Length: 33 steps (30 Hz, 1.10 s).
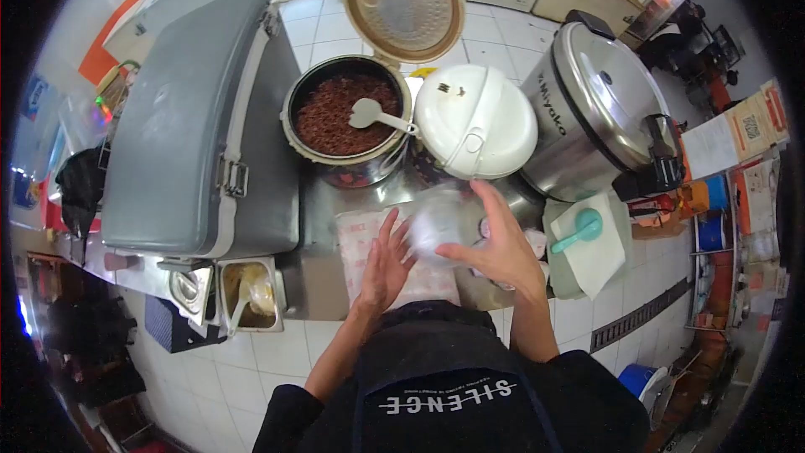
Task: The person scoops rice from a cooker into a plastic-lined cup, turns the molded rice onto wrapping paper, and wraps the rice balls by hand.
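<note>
Between my hands is a blurred, whitish see-through object (438, 222), perhaps a plastic cup or bag. My right hand (501, 243) has its thumb and fingers spread around the object's right side and seems to hold it. On the object's left side, my left hand (387, 267) is open, its fingers apart and pointing up. Beneath them lies printed wrapping paper (359, 243) on the steel counter (317, 273). Small wrapped items, partly hidden by my right hand, sit to the right of the paper.
Behind are an open pot of dark red rice (335, 117) with a white paddle (377, 115), a white-lidded cooker (490, 122) and a steel Miyako cooker (579, 109). A grey box (180, 134) stands left, a metal food tray (264, 315) front left, a teal scoop (584, 226) right.
</note>
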{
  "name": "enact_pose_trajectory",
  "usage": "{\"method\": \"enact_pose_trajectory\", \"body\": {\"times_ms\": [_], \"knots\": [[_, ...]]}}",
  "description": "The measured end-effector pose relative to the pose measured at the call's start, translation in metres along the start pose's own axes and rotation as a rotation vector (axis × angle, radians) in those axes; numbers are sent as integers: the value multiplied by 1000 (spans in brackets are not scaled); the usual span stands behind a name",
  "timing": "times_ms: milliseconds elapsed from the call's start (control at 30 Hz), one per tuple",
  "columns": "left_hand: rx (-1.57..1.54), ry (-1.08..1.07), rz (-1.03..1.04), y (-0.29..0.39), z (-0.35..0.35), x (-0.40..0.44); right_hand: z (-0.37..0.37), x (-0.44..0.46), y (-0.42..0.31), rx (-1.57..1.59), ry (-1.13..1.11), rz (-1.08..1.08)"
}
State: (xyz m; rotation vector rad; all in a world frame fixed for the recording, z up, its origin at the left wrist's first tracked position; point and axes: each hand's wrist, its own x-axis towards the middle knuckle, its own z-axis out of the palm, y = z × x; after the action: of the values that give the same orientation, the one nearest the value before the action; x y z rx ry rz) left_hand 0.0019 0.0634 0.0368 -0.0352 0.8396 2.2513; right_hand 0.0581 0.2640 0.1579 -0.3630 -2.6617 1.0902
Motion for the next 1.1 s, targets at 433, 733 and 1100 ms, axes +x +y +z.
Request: {"method": "enact_pose_trajectory", "body": {"times_ms": [433, 733, 1100], "knots": [[-263, 441, 246, 57, -19, -15, 146, 241, -19, -596, -68, -219], [-195, 353, 322, 65, -36, 9, 122, 246, -34, -775, -290, -151], [-85, 437, 335, 114, -22, 56, 140, 313, -31, -799, -260, -268]]}}
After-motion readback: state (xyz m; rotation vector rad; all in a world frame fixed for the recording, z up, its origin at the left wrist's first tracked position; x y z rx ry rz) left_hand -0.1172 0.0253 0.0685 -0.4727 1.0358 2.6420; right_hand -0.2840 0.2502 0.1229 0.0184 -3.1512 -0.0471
